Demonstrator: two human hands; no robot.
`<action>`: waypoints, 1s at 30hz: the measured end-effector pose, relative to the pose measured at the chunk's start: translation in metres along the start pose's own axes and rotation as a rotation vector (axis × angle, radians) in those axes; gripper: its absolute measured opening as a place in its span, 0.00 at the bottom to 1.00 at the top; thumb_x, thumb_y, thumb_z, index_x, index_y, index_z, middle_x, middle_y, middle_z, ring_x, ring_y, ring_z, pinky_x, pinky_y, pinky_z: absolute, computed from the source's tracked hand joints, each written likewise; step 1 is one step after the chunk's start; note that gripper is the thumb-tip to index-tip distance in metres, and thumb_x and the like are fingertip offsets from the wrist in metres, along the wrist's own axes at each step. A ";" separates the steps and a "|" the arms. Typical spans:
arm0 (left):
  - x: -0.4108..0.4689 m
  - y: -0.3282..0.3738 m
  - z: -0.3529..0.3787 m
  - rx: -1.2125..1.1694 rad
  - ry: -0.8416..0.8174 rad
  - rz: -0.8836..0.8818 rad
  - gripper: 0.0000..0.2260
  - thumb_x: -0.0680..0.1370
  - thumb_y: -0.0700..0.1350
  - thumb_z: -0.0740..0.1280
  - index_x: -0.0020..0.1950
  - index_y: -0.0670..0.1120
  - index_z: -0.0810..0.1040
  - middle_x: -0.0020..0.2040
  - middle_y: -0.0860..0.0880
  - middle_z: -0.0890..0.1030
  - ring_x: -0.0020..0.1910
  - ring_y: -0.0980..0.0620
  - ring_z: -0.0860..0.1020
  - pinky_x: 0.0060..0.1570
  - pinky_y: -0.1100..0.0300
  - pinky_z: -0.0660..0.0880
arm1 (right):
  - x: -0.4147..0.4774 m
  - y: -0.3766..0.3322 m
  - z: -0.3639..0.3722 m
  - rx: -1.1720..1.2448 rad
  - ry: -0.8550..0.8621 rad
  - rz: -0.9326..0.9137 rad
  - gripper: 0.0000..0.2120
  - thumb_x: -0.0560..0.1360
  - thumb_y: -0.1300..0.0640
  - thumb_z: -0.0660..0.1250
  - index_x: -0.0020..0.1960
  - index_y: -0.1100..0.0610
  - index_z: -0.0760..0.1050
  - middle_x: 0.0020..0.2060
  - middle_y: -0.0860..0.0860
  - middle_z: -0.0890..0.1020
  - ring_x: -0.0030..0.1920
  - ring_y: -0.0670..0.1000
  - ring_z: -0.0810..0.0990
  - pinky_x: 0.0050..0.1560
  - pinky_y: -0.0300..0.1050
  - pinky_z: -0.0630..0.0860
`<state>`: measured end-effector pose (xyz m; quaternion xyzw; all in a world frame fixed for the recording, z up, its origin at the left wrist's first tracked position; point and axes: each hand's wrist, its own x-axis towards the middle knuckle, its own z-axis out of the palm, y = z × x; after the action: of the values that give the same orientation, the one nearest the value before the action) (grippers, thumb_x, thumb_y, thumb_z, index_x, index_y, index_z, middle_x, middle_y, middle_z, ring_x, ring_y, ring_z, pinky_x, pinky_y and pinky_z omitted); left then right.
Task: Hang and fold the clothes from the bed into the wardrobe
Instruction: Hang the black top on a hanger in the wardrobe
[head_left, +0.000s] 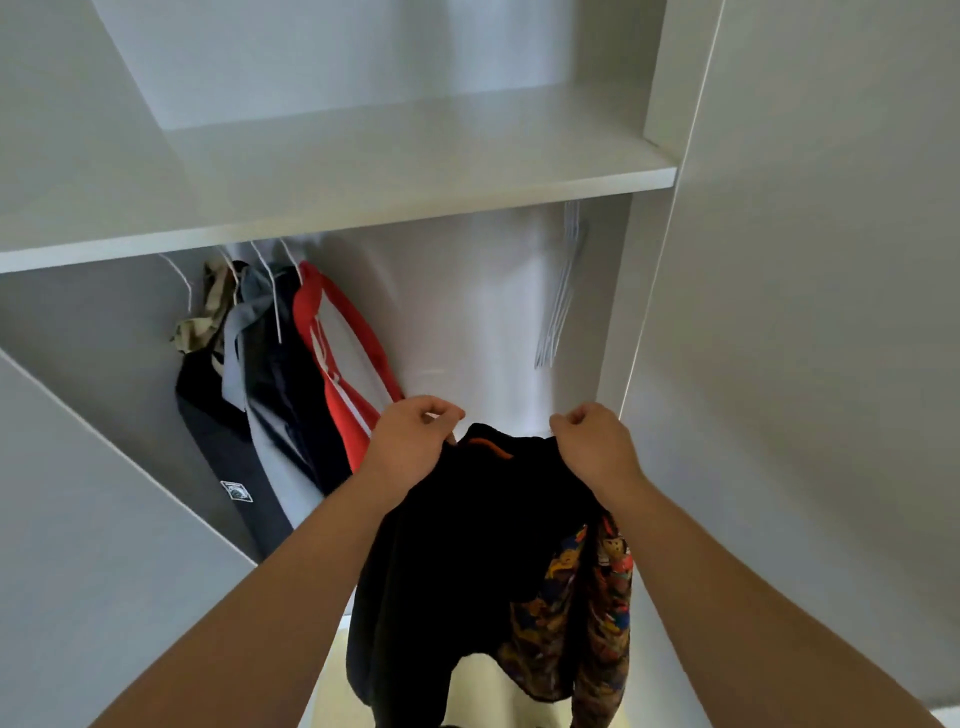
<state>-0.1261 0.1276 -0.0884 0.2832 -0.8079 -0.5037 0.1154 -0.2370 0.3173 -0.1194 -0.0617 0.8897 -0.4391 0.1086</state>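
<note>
I hold a black top (467, 545) with a colourful print on its right side and an orange strip at the collar, in front of the open white wardrobe (363, 171). My left hand (413, 441) grips the garment's left shoulder, and my right hand (597, 441) grips its right shoulder. The top hangs down between my forearms. A pale hanger seems to sit inside the collar, though I cannot tell for sure.
Several garments hang on white hangers at the left of the rail: a camouflage piece (208, 306), a grey one (244, 332), a dark one (285, 395) and a red hoodie (337, 364). Bare hangers (561, 291) hang at the right. A shelf spans above.
</note>
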 end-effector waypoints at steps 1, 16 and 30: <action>0.011 0.000 0.007 0.008 -0.017 -0.009 0.07 0.80 0.47 0.70 0.43 0.54 0.85 0.32 0.53 0.84 0.28 0.55 0.77 0.31 0.61 0.73 | 0.006 0.002 0.003 -0.001 -0.008 0.021 0.14 0.77 0.52 0.63 0.46 0.64 0.76 0.39 0.58 0.81 0.42 0.57 0.81 0.39 0.45 0.75; 0.183 0.025 0.062 0.714 -0.485 0.053 0.18 0.79 0.54 0.68 0.46 0.39 0.84 0.44 0.43 0.83 0.46 0.44 0.82 0.50 0.55 0.79 | 0.116 -0.018 0.040 0.095 0.138 0.184 0.18 0.81 0.46 0.59 0.68 0.51 0.69 0.52 0.54 0.80 0.51 0.57 0.78 0.49 0.45 0.70; 0.246 0.032 0.107 0.437 -0.637 0.118 0.17 0.81 0.60 0.63 0.54 0.49 0.84 0.39 0.56 0.86 0.37 0.52 0.82 0.41 0.59 0.76 | 0.155 -0.017 0.058 0.079 0.016 0.237 0.25 0.84 0.56 0.55 0.81 0.55 0.57 0.74 0.58 0.69 0.73 0.60 0.70 0.70 0.49 0.67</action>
<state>-0.3872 0.0766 -0.1345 0.0837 -0.9065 -0.3748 -0.1755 -0.3725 0.2305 -0.1612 0.0519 0.8736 -0.4583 0.1551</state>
